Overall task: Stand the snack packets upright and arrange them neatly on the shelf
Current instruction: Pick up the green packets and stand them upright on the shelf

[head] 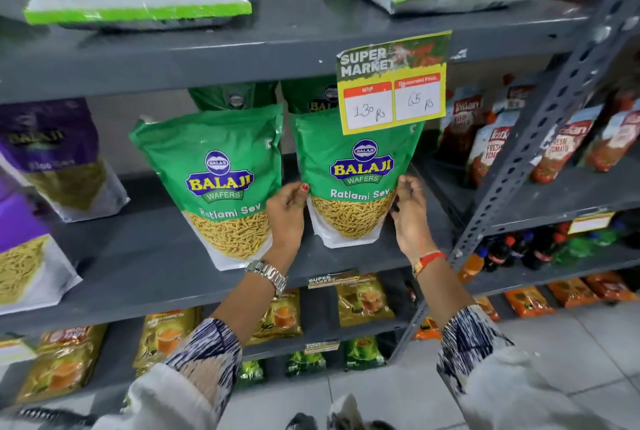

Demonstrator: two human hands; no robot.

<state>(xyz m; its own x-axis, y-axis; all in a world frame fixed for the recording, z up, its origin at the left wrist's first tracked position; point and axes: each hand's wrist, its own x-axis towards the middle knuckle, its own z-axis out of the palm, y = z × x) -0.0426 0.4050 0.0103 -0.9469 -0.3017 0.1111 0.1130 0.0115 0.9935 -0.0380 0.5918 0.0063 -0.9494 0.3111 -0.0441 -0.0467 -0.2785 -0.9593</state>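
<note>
Sleeves: two patterned blue-and-white sleeves enter from 6 o'clock, one toward each hand.
Left hand (286, 213): at centre, a metal watch (268, 275) on its wrist; its grip is closed on the left edge of the right green packet (356, 177), thumb on the front face.
Right hand (410, 211): at 4 o'clock from centre, a red thread band (426, 261) on the wrist; its grip is clamped on the right edge of the same packet, fingers curled behind it.
Right green packet: upright between both hands on the grey shelf (156, 256), label "Ratlami Sev" facing out, base touching or just above the shelf; I cannot tell which.
Left green packet (216, 184): at 9 o'clock from the held one, just beside it, standing but leaning slightly to the left, base on the shelf.
Packets behind: two more green packets (235, 97) show at 12 o'clock behind the front pair, mostly hidden.
Price tag (393, 83): hangs from the upper shelf edge at 1 o'clock, overlapping the top right corner of the held packet.
Purple packets (52, 152): at 9 o'clock on the same shelf, tilted.
Red pouches (491, 149): at 3 o'clock on the neighbouring rack, leaning.
Top shelf: white-and-green bags (138, 4) lie flat at 11 o'clock.
</note>
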